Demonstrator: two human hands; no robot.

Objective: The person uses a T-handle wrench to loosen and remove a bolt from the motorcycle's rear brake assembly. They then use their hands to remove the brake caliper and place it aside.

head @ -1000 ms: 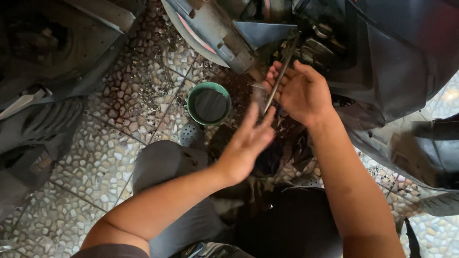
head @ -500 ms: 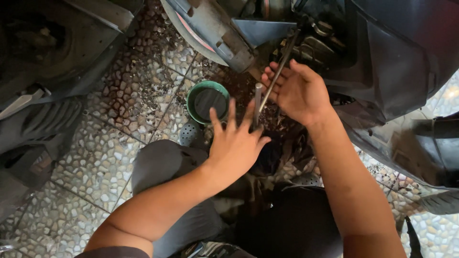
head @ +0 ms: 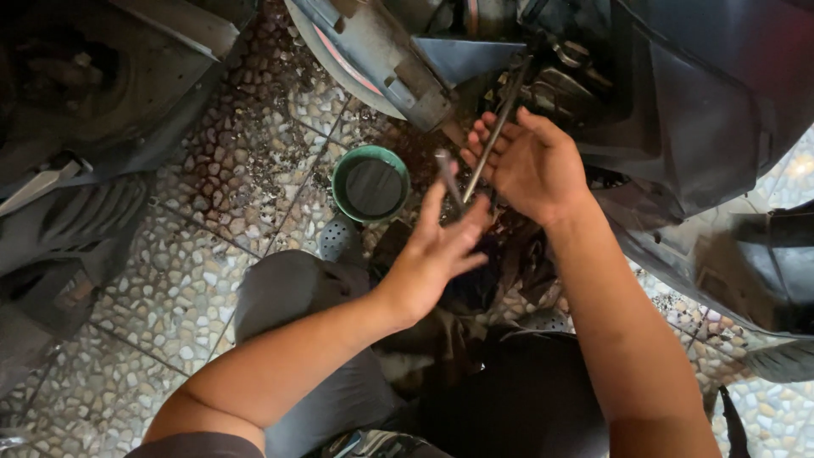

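Right hand, fingers half-curled, cradles a long slim metal rod tool whose upper end runs into the scooter engine bay. Left hand, fingers spread and loose, meets the rod's lower end with its fingertips; whether it pinches the rod or only touches it cannot be told. A second short metal piece stands just beside these fingertips. A green bowl of dark liquid sits on the pebbled floor near the left hand, below the grey engine casing. Judged good practice: keep the rod in line with its seat, steady the lower end, and keep both hands clear of the bowl.
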